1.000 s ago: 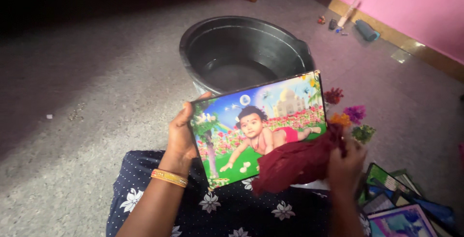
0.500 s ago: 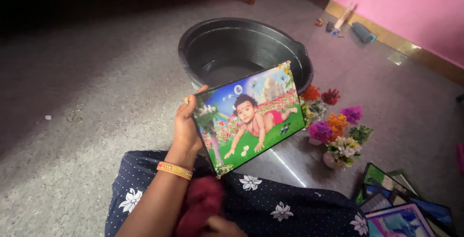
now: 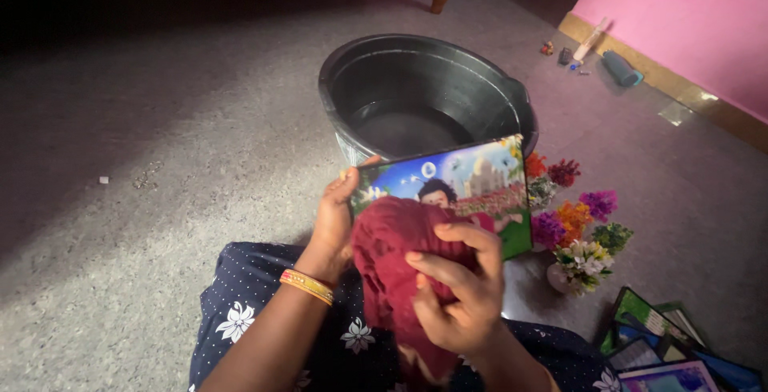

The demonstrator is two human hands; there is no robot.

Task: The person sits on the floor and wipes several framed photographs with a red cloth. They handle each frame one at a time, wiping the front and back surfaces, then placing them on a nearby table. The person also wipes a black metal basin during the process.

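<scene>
Grey speckled stone floor (image 3: 160, 120), dim room, pink wall at right. I see the left hand (image 3: 336, 220) closed on the left edge of a colourful glossy rectangular picture panel (image 3: 472, 180), held tilted above the lap, before a black round plastic tub (image 3: 424, 96). The right hand (image 3: 456, 288) presses a bunched maroon cloth (image 3: 392, 256) against its face: wiping, I judge. Next, sweep toward the uncovered right part, near the small artificial flower pots (image 3: 580, 236).

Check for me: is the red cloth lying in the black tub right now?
No: the red cloth is pressed by the right hand against the picture, which the left hand holds in front of the black tub.
</scene>
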